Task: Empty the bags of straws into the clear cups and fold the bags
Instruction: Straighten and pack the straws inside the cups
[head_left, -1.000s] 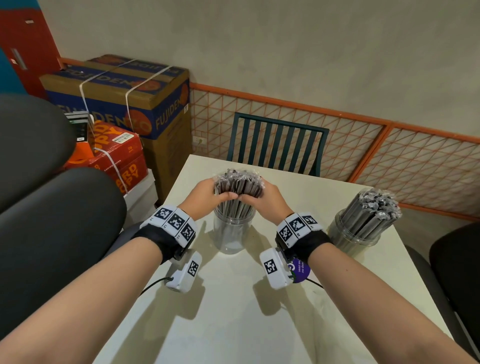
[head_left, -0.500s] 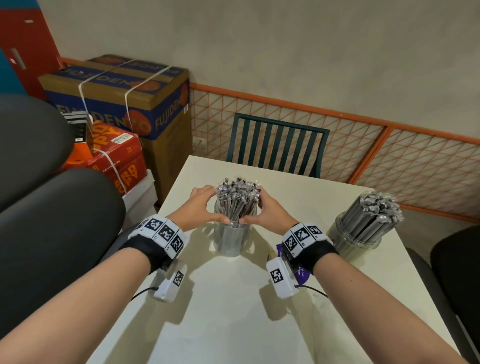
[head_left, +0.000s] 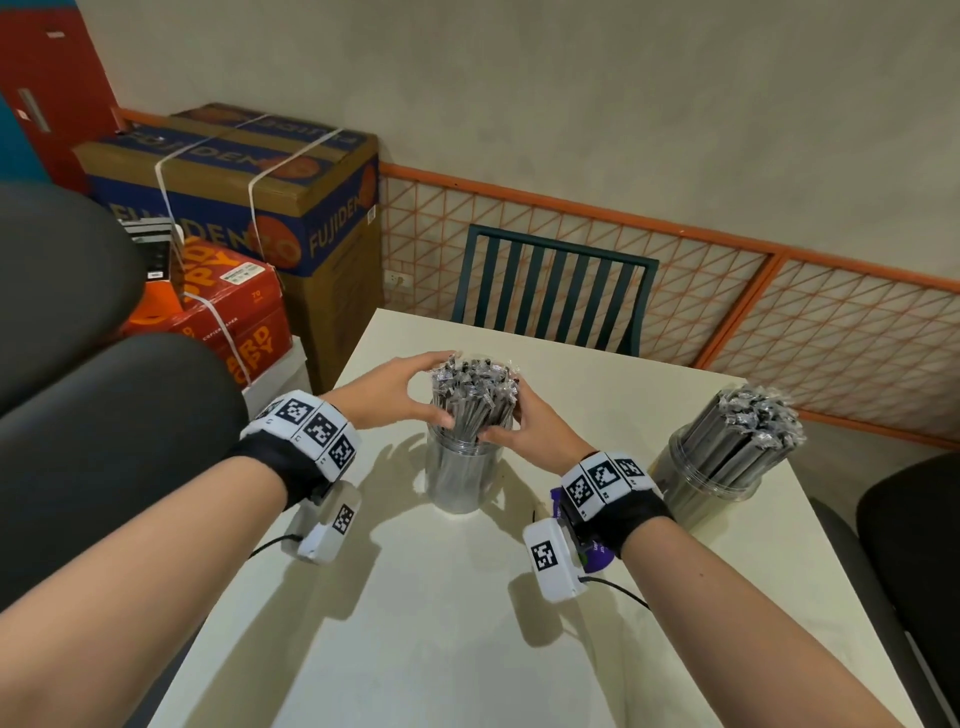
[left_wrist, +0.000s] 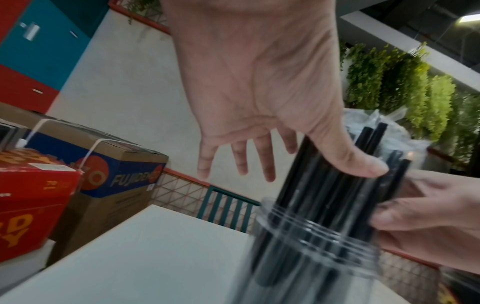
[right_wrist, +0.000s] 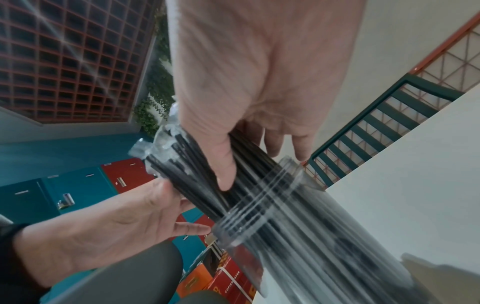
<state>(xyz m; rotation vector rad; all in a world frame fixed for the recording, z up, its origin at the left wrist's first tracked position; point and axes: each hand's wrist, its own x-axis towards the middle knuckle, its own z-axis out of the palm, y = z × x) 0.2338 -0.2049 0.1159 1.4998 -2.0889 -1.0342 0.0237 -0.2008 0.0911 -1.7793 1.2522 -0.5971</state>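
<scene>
1. On the white table (head_left: 467, 623), toward its far half, I have a clear cup (head_left: 460, 480) standing upright, packed with black straws (head_left: 470, 400) in clear wrappers; their crinkled tops rise well above the rim.
2. I see my left hand (head_left: 395, 387) at the left side of the bundle, above the cup's rim. From the left wrist view its fingers (left_wrist: 239, 162) are spread and nearly straight, reaching past the far side of the bundle, while the thumb presses against the near side of the straws (left_wrist: 335, 185). It cups rather than clamps.
3. My right hand (head_left: 524, 431) sits on the bundle's right side. In the right wrist view the thumb lies pressed along the straws (right_wrist: 207, 185) just above the rim of the cup (right_wrist: 262, 205), and the fingers (right_wrist: 298, 144) pass behind the bundle. So it holds the straws between thumb and fingers.
4. Both wrist views are blurred around the cup, so I cannot tell whether either hand touches the cup itself.
5. At the table's right edge, well apart from my hands, stands a second clear cup (head_left: 701, 478), also full, with its straws (head_left: 748, 421) leaning rightward.
6. Beyond the table I see a dark green slatted chair (head_left: 556, 291), and to the left a strapped cardboard box (head_left: 249, 197) above a red paper carton (head_left: 234, 322).
</scene>
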